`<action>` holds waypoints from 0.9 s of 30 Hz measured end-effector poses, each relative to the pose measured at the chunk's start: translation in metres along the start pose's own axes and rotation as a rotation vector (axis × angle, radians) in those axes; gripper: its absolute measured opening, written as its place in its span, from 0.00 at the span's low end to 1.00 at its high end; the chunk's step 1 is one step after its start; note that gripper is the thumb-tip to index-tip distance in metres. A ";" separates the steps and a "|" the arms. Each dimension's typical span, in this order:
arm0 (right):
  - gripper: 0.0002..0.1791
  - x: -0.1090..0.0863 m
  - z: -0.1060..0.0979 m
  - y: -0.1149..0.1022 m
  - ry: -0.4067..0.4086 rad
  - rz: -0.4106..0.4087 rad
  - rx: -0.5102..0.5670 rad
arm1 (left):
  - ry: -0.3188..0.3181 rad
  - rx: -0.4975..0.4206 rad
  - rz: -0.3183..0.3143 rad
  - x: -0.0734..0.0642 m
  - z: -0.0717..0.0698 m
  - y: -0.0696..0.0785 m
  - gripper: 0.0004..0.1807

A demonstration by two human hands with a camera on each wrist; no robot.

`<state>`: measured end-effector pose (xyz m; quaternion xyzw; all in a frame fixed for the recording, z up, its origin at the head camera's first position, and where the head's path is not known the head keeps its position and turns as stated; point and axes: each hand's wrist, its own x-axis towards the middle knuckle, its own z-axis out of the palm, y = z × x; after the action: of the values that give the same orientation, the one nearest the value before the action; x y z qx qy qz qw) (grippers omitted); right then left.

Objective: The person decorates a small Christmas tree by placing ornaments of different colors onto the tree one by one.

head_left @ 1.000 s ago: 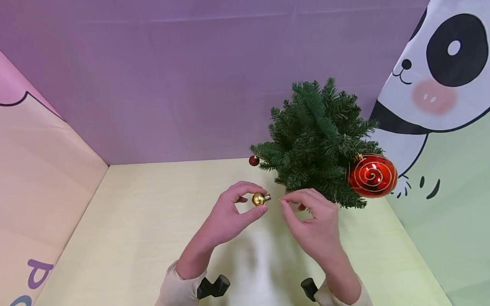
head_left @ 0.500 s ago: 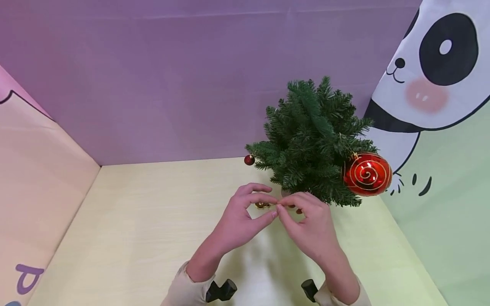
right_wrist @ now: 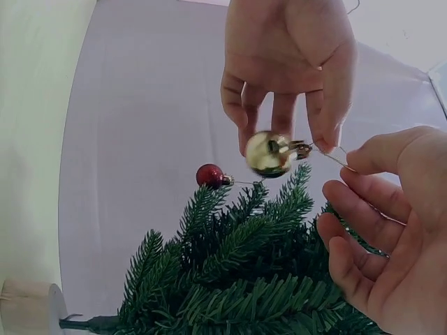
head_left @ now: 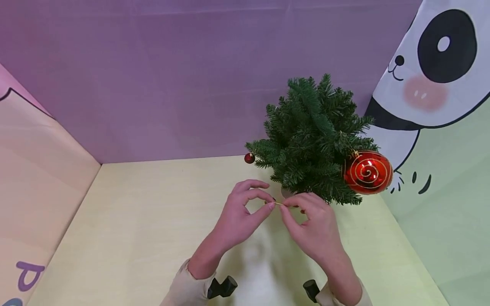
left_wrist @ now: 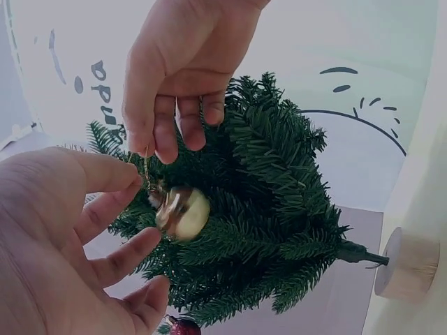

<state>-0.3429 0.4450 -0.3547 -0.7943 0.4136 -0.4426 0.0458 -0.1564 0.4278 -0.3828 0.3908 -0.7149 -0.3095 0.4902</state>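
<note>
My left hand (head_left: 241,216) and right hand (head_left: 314,219) meet before the Christmas tree (head_left: 314,140), each pinching a thin gold cord (head_left: 278,203) between thumb and forefinger. From that cord hangs a small gold bauble (left_wrist: 184,213), blurred in the left wrist view. In the right wrist view the gold bauble (right_wrist: 267,155) dangles below the left fingertips, its cap toward the cord. The left fingers hide most of it from the head view. Other fingers of both hands are loosely bent around nothing.
A small dark red bauble (head_left: 249,158) hangs from a left branch, and a large red bauble with a gold spiral (head_left: 368,172) from the right side. The tree stands on a round wooden base (left_wrist: 412,264). A purple backdrop (head_left: 172,85) rises behind the table (head_left: 134,229).
My left fingers have let go of the gold bauble and now pinch its cord, so the bauble hangs beneath. The two hands came together, then drew slightly apart with the cord between them.
</note>
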 end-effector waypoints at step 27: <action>0.05 0.018 0.016 -0.001 0.357 0.013 -0.216 | 0.047 0.011 0.117 0.030 0.001 -0.003 0.02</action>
<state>-0.3261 0.4284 -0.3517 -0.7008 0.4654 -0.5291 -0.1109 -0.1626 0.4001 -0.3719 0.3580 -0.7264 -0.2670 0.5223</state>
